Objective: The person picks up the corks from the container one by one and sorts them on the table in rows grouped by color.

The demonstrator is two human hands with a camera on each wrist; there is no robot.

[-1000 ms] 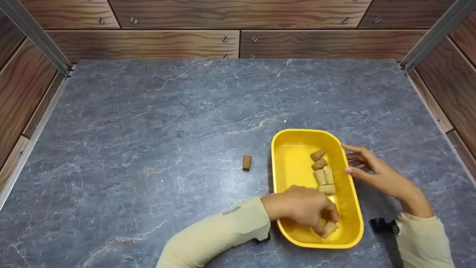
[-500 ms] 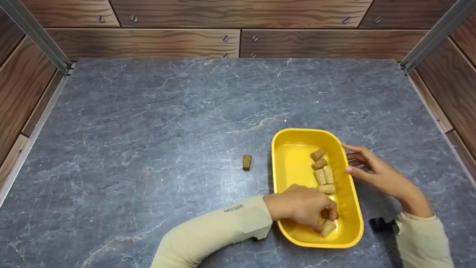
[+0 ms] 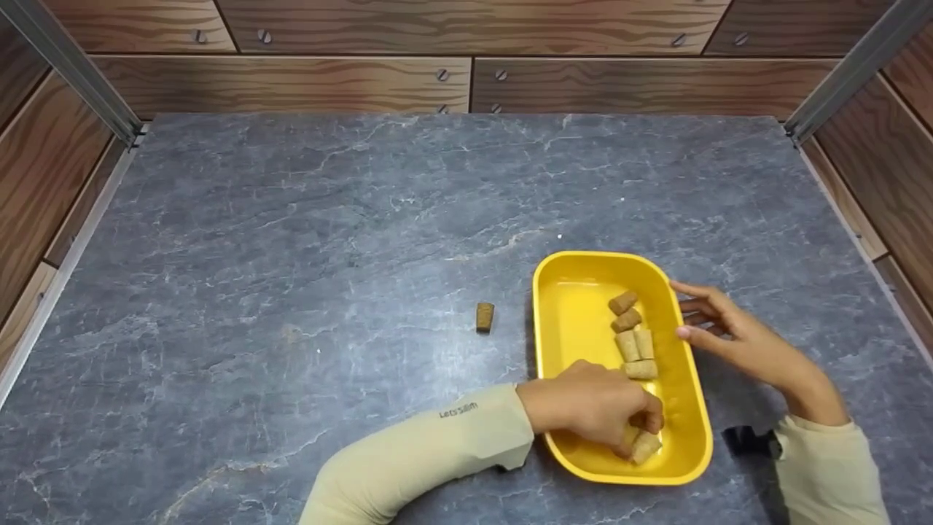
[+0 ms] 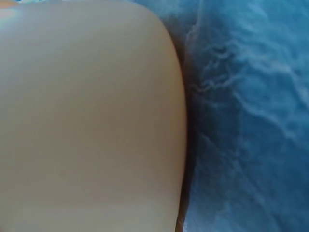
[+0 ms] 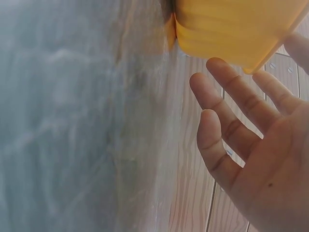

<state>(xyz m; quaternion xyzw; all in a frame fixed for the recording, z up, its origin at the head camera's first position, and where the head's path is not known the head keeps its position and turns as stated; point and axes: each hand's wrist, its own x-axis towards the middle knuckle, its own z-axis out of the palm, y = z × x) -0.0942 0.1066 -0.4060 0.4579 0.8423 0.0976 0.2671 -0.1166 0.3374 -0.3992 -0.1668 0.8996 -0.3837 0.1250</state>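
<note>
In the head view my left hand reaches into a yellow tray, fingers curled down at a pale cork near its front end. Part of that cork is hidden by the fingers. Ahead of the hand, several corks lie along the tray's right side: pale ones and two browner ones. My right hand is at the tray's right wall, index fingertip and thumb against the rim. The right wrist view has the right hand with relaxed fingers beside the yellow tray.
A single brown cork stands on the grey marbled table left of the tray. Wood-patterned walls and metal corner posts enclose the table. A pale sleeve fills much of the left wrist view.
The left hand shifts only slightly over the front of the tray, and the pale cork at its fingertips turns a little. The right hand and the tray stay in place.
</note>
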